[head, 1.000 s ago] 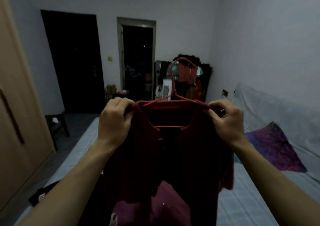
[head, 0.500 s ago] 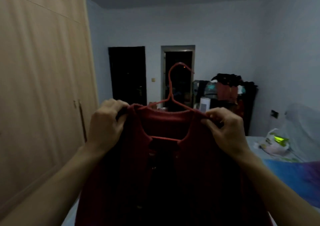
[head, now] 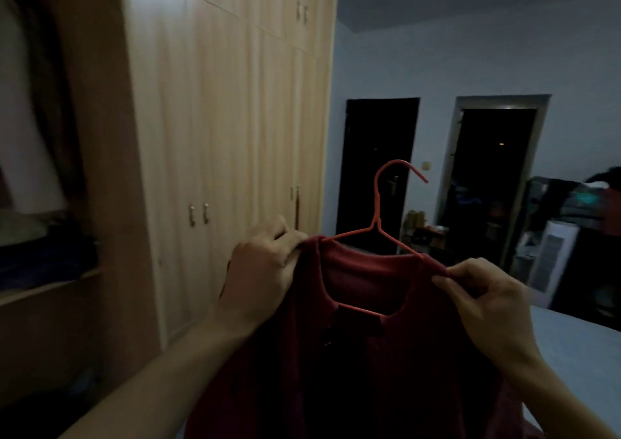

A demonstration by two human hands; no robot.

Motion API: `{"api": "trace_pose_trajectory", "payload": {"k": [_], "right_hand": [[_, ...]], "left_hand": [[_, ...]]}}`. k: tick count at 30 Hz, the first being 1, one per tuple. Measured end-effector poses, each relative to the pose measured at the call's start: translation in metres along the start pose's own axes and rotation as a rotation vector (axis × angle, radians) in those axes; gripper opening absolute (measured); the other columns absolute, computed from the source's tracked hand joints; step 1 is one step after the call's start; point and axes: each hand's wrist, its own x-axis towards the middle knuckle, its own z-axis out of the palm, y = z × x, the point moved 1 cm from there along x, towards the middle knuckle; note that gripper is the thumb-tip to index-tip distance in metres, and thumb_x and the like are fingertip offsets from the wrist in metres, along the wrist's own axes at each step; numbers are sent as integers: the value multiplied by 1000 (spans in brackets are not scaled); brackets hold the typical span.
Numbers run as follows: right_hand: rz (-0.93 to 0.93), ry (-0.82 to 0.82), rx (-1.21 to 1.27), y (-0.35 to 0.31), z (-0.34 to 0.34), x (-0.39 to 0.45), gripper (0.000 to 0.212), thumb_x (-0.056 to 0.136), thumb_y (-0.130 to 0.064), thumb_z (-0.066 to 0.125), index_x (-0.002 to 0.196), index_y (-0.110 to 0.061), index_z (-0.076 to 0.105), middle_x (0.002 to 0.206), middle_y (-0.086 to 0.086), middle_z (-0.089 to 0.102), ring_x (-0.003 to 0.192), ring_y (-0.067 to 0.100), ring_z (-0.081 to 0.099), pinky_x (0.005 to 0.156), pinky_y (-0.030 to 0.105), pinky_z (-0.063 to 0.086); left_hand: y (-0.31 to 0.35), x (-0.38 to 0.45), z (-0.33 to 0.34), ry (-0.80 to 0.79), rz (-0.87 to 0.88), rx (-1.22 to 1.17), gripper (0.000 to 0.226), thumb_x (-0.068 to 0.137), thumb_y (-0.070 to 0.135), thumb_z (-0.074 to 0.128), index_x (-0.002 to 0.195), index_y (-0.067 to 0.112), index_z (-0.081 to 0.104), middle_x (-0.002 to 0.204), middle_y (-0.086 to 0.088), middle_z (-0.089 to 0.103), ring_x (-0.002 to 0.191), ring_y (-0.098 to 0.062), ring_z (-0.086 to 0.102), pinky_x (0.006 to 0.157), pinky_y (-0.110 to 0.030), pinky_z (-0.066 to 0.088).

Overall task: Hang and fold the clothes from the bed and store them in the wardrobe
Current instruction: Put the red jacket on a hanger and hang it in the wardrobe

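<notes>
We are holding a dark red garment [head: 369,354] on a thin red hanger [head: 378,227] in front of us, beside the wardrobe [head: 218,136]. Our left hand [head: 262,270] is gripping one shoulder; our right hand [head: 484,300] is pinching the other. The cloth is looking soft, limp and light, so we are judging the shoulders or the hook the safest holds. Compared with half a second ago, we are facing further left, and an open wardrobe compartment [head: 43,176] is now showing.
</notes>
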Motion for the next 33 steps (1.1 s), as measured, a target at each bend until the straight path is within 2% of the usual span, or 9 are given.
{"api": "trace_pose_trajectory", "payload": {"k": [2, 5, 9, 12, 16, 21, 25, 29, 33], "right_hand": [[11, 3, 51, -20, 32, -1, 14, 77, -10, 78, 76, -19, 68, 74, -5, 64, 71, 11, 62, 61, 23, 53], [22, 27, 124, -45, 75, -3, 15, 77, -7, 79, 74, -17, 68, 73, -2, 65, 71, 13, 63, 60, 16, 51], [-15, -14, 133, -81, 127, -10, 16, 77, -9, 79, 76, -20, 67, 75, -6, 63, 69, 12, 62, 61, 24, 53], [-30, -25, 173, -101, 154, -11, 14, 77, -9, 79, 78, -19, 68, 76, -6, 65, 70, 13, 63, 61, 28, 54], [-8, -16, 228, -117, 173, -6, 11, 76, -11, 79, 80, -18, 71, 77, -5, 66, 72, 16, 65, 64, 33, 54], [-34, -68, 258, -138, 194, 1, 10, 77, -12, 75, 86, -14, 70, 84, -1, 65, 76, 16, 65, 68, 39, 58], [-29, -110, 295, -144, 213, 10, 10, 78, -9, 75, 86, -13, 70, 85, 2, 65, 78, 20, 65, 69, 48, 58], [-39, -158, 327, -135, 238, 19, 11, 76, -13, 75, 84, -19, 69, 84, -2, 66, 78, 14, 66, 68, 38, 58], [-83, -213, 370, -122, 272, 37, 10, 76, -16, 76, 84, -19, 71, 82, -9, 66, 77, 10, 65, 68, 33, 58]], "left_hand": [[-19, -5, -15, 34, 1, 82, 12, 82, 8, 76, 93, 12, 74, 78, 0, 53, 73, -18, 54, 61, -27, 44], [-43, -14, -31, 111, 21, 176, 9, 83, 5, 75, 90, 8, 72, 75, -4, 54, 69, -23, 54, 56, -37, 48], [-52, -33, -36, 123, 104, 207, 9, 93, 8, 62, 89, 8, 70, 77, -5, 57, 67, -20, 53, 56, -33, 46], [-69, -42, -40, 87, 89, 167, 8, 92, 5, 65, 96, 6, 72, 79, -5, 60, 72, -19, 56, 61, -31, 51], [-120, -45, -67, -16, 43, 188, 23, 82, 1, 73, 102, 11, 74, 94, -2, 65, 90, -20, 58, 77, -35, 51], [-179, -37, -113, 12, -22, 139, 22, 88, 4, 67, 108, 11, 67, 112, -1, 58, 104, -18, 52, 92, -31, 46], [-213, -38, -128, -125, -9, 18, 19, 92, 19, 67, 110, 13, 67, 102, 5, 60, 96, -12, 55, 88, -32, 49], [-237, -51, -125, -137, 85, 29, 22, 91, 12, 68, 113, 8, 69, 100, 0, 62, 94, -16, 59, 83, -38, 52], [-257, -57, -119, -94, 66, 56, 26, 96, 14, 61, 120, 9, 68, 98, 1, 58, 89, -15, 59, 78, -33, 51]]}}
